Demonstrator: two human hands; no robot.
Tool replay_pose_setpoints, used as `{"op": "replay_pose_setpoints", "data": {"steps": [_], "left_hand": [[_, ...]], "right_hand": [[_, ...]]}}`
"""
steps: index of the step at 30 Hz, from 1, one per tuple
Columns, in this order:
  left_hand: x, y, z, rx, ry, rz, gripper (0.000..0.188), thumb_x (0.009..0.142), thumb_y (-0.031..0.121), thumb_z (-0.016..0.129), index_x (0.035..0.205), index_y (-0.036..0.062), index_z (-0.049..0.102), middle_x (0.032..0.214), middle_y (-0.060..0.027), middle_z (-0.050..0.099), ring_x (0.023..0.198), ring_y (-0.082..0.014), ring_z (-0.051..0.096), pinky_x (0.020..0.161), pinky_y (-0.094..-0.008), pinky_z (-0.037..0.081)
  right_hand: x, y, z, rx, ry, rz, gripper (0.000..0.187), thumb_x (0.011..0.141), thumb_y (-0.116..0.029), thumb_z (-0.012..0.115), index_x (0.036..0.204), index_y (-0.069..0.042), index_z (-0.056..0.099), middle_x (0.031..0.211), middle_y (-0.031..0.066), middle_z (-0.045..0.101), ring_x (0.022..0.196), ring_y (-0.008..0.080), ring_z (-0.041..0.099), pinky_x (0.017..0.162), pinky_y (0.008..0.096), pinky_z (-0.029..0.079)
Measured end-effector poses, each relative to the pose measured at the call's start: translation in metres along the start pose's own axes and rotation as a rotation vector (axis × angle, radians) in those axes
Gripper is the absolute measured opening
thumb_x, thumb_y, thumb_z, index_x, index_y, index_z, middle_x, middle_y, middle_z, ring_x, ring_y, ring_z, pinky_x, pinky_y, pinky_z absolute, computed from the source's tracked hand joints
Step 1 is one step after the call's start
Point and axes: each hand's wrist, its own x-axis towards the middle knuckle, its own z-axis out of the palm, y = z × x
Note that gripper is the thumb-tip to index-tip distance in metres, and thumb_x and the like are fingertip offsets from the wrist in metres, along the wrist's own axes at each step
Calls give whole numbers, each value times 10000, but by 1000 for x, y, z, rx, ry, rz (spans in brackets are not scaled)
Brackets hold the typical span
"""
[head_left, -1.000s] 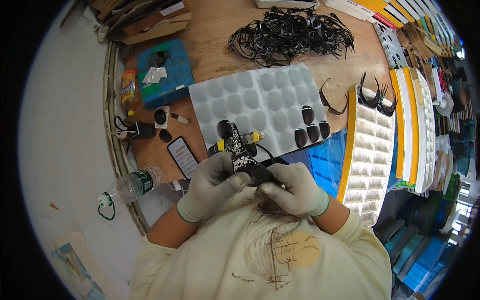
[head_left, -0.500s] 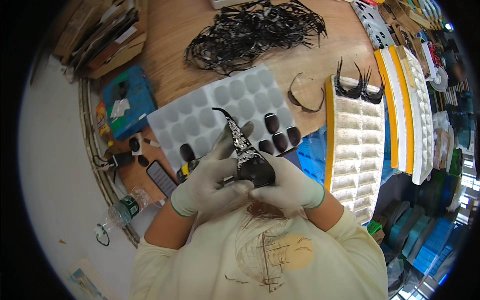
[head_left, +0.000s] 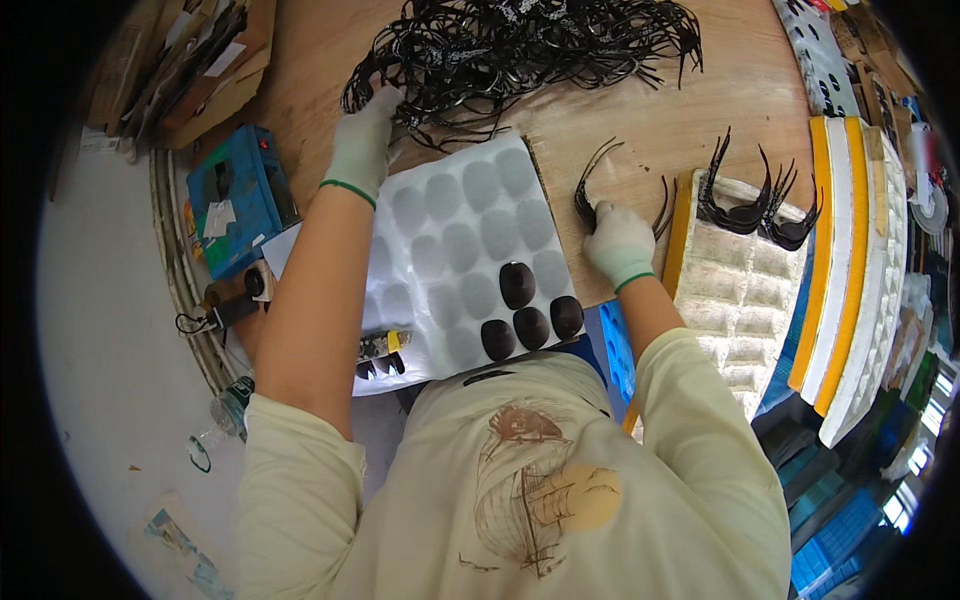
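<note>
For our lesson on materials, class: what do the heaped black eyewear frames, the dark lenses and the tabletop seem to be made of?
Heaped black eyewear frames: probably plastic, glossy, with bright highlights along thin, curved arms.
Dark lenses: smooth, shiny, tinted; plastic or glass, the look leaves it open.
Tabletop: likely wood or plywood, brown and faintly streaked.

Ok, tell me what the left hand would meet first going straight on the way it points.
The left hand would likely meet the tangled pile of black glasses frames first; its fingertips overlap the pile's left edge in the picture, though actual contact is unclear.
</note>
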Motion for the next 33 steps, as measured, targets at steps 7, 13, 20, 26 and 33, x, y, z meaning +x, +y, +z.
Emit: {"op": "replay_pose_setpoints", "data": {"steps": [7,13,20,26,33], "left_hand": [[-29,16,-14,-709,-5,115,127,910,206,711,946,104,644,756,-39,586,659,-174,538,666,-324,518],[-99,18,-47,-530,-113,357,109,934,83,671,1034,54,640,897,-34,642,738,-95,600,646,-228,517],[-196,2,-98,-181,-82,537,519,882,10,558,1378,39,409,1289,-105,554,727,-84,543,583,-191,464],[-239,-24,-149,-108,-58,457,625,825,-30,465,1436,26,344,1324,-170,550,611,-102,515,480,-219,429],[-267,-41,-118,-110,-200,384,704,904,19,469,1557,71,210,1306,-241,590,884,-233,718,673,-276,588]], "right_hand": [[-14,13,8,-90,174,-123,357,890,-335,666,1153,-97,628,1163,112,662,1114,299,637,937,458,496],[-10,25,33,-87,286,-203,321,882,-308,660,1120,-96,624,1064,121,678,1034,301,664,878,454,510],[-14,23,26,1,228,-178,291,831,-234,620,1062,-59,649,1086,157,687,1046,331,659,882,457,533],[-20,19,10,75,145,-69,317,854,-233,594,1112,-57,652,1114,156,704,1074,318,672,911,437,543],[-10,11,14,15,112,-110,285,860,-162,565,1106,-45,650,1108,179,700,1058,343,671,882,466,544]]}}
